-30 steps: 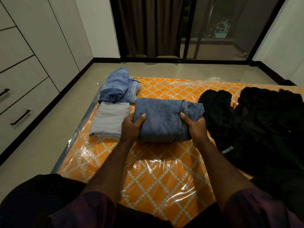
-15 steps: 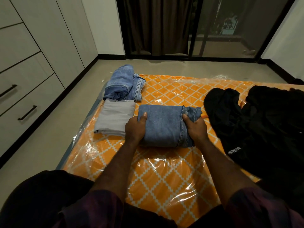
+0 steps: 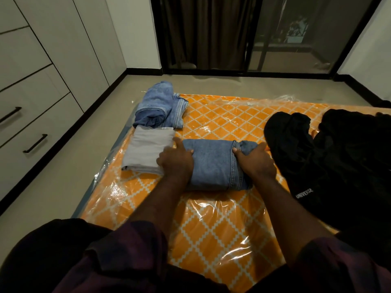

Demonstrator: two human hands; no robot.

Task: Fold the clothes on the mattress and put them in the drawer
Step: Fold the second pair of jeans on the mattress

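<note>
A folded pair of blue jeans point(image 3: 211, 163) lies on the orange patterned mattress point(image 3: 222, 225), which is wrapped in clear plastic. My left hand point(image 3: 175, 159) grips its left end, thumb on top. At the jeans' right end my right hand point(image 3: 254, 161) grips the waistband. To the left lies a folded grey garment point(image 3: 146, 149), touching the jeans. Behind that sits another folded pair of blue jeans point(image 3: 158, 106). A loose heap of black clothes point(image 3: 338, 157) with white lettering covers the mattress's right side.
White cabinet drawers point(image 3: 31, 127) with black handles line the left wall, all closed. Beige floor point(image 3: 53, 187) runs between the drawers and the mattress. A dark curtain point(image 3: 203, 30) and glass door stand at the back.
The jeans have been set lower onto the mattress, next to the grey garment. Both hands stay on their ends, and the view has shifted slightly right.
</note>
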